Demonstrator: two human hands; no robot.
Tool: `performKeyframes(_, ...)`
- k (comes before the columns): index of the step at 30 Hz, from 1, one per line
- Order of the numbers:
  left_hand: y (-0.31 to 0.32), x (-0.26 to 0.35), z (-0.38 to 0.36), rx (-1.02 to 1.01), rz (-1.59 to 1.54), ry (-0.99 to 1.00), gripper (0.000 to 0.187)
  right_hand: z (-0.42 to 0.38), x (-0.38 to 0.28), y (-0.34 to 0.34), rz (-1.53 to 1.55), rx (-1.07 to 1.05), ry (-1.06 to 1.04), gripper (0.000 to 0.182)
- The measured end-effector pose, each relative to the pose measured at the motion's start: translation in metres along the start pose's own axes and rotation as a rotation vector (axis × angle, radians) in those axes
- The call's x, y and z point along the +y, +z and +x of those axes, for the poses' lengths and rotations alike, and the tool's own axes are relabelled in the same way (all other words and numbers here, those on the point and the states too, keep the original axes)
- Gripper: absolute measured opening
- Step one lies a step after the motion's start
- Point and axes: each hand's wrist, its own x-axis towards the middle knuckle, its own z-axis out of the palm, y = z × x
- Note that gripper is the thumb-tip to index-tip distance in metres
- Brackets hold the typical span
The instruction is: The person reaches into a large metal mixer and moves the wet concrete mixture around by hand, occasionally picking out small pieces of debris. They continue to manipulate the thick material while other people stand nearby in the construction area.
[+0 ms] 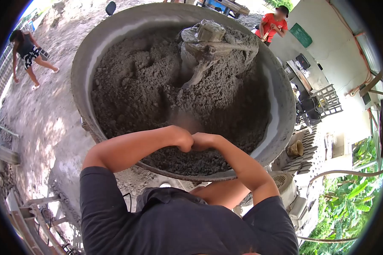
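Observation:
My left hand (pixel 182 139) and my right hand (pixel 203 141) meet knuckle to knuckle above the near part of a large round mixing drum (pixel 83 91). Both look curled closed, with the fingers turned away from me, so whatever they may hold is hidden. A brownish blur lies just beyond them. Damp grey cement mix (pixel 132 80) fills the drum, heaped higher toward the far side. Out of that heap rises a mix-caked mixer paddle arm (pixel 210 53) with a blocky top.
A person in a red shirt (pixel 271 27) stands beyond the drum at the right. Another person (pixel 27 53) walks on the dirt ground at the left. Several hollow blocks (pixel 308 151), a dirty bucket (pixel 295 148) and a plastic crate (pixel 327 102) lie at the right.

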Motion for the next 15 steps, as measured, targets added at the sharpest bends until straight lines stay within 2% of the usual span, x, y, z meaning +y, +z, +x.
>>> performKeyframes(15, 0.001, -0.004, 0.002, 0.014, 0.007, -0.013, 0.037, -0.011, -0.012, -0.008, 0.023, -0.029, -0.057, 0.04)
